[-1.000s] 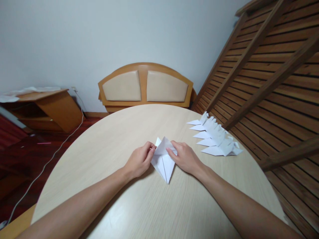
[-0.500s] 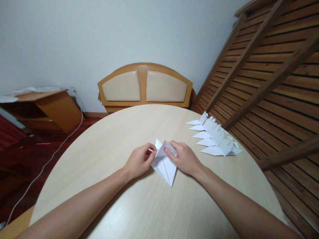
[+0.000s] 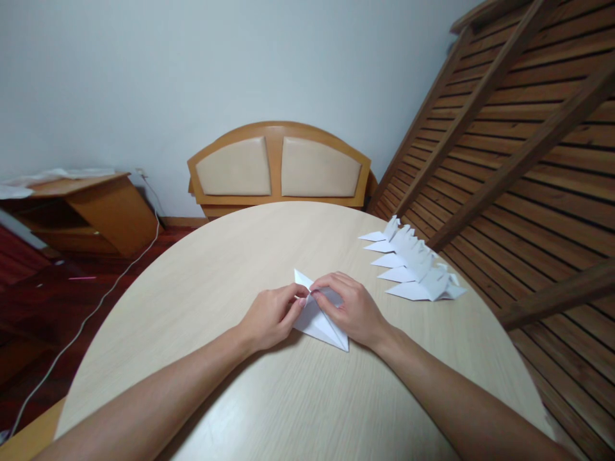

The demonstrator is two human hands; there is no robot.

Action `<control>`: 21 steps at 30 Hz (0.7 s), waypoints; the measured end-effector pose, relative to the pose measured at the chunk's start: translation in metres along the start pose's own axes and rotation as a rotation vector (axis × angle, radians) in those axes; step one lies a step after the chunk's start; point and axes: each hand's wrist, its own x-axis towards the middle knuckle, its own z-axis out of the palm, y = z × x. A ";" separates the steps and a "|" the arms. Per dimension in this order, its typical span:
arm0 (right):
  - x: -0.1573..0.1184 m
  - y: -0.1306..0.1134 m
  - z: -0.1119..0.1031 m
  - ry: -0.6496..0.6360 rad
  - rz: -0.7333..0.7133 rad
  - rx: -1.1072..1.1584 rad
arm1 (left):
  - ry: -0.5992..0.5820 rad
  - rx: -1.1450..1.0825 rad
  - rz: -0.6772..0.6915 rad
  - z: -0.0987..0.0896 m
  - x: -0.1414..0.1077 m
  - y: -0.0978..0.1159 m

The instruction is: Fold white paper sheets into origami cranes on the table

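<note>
Fingers [image 3: 291,291] of your left hand [image 3: 269,318] and right hand [image 3: 358,312] pinch the folded white paper [image 3: 318,325] between them, their tips nearly meeting. You have it in front of you over the desk [image 3: 216,256], one point angled toward you and slightly right. To your right, a row of folded paper birds [image 3: 419,272] sits on the desk near its edge.

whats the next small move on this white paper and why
Perhaps press a crease into the white paper: the left hand and right hand pinch it close together near its upper end, while its lower tip sticks out uncovered.
</note>
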 end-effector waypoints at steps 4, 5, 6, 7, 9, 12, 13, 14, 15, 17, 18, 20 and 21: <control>0.000 0.000 0.001 0.014 0.035 0.033 | -0.014 -0.005 0.027 0.000 0.000 0.001; 0.000 0.000 0.002 0.015 0.046 0.044 | -0.012 -0.002 0.031 0.000 0.000 0.001; -0.001 0.000 0.002 0.017 0.060 0.057 | -0.010 0.002 0.031 0.000 0.000 0.001; -0.001 -0.001 0.003 0.018 0.076 0.072 | -0.006 0.006 0.025 0.000 0.000 0.000; -0.001 -0.001 0.005 0.023 0.106 0.101 | 0.002 0.007 0.009 0.000 0.001 0.000; -0.001 -0.001 0.007 0.037 0.136 0.140 | 0.030 -0.015 -0.022 0.001 0.002 0.000; -0.002 -0.001 0.008 0.040 0.142 0.151 | 0.042 -0.022 -0.032 0.002 0.002 -0.001; -0.002 0.000 0.009 0.041 0.148 0.161 | 0.054 -0.027 -0.043 0.002 0.002 -0.001; -0.002 0.000 0.010 0.040 0.155 0.169 | 0.067 -0.030 -0.053 0.003 0.002 -0.002; -0.003 0.001 0.012 0.038 0.166 0.176 | 0.090 -0.040 -0.074 0.004 0.002 -0.003; -0.004 0.001 0.012 0.037 0.167 0.176 | 0.102 -0.047 -0.086 0.005 0.002 -0.004; -0.006 0.001 0.013 0.022 0.160 0.167 | 0.124 -0.057 -0.113 0.005 0.003 -0.005; -0.007 0.001 0.013 0.006 0.155 0.155 | 0.132 -0.054 -0.127 0.005 0.003 -0.006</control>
